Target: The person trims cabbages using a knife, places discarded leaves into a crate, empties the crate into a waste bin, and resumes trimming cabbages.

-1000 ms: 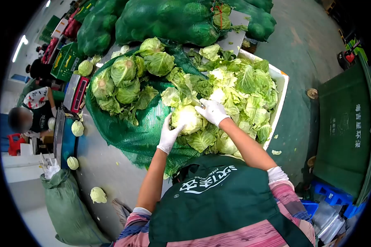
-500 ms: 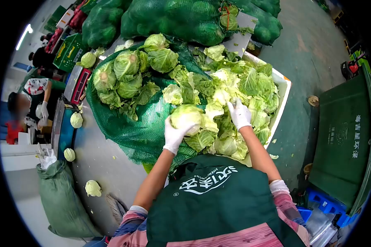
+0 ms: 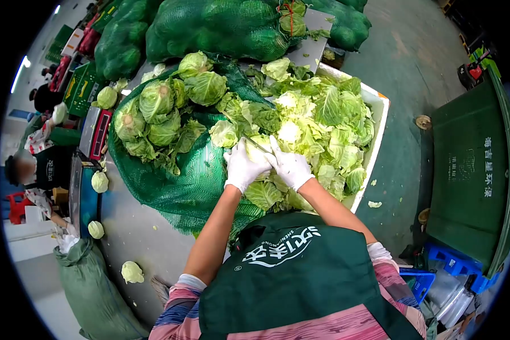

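Both of my hands, in white gloves, meet over a pale cabbage (image 3: 256,154). My left hand (image 3: 245,167) grips its left side. My right hand (image 3: 289,167) is closed at the cabbage's right side, around what looks like a small knife (image 3: 255,145); only its thin grey blade shows across the top, and the handle is hidden. Just beyond and to the right, loose leaves (image 3: 328,130) fill a white box (image 3: 378,116). To the left, several untrimmed cabbages (image 3: 156,99) rest on an opened green mesh bag (image 3: 195,164).
Full mesh bags (image 3: 215,28) lie along the far side. Several trimmed cabbages (image 3: 132,272) sit on the metal table (image 3: 133,226), near a red-fronted scale (image 3: 101,133). A green sack (image 3: 93,289) stands left, a large green bin (image 3: 464,175) right. Another person (image 3: 48,164) works at far left.
My right hand has moved left from the leaf pile to the cabbage, and the blade now shows. My left hand has shifted slightly over the cabbage. The person at left has changed posture.
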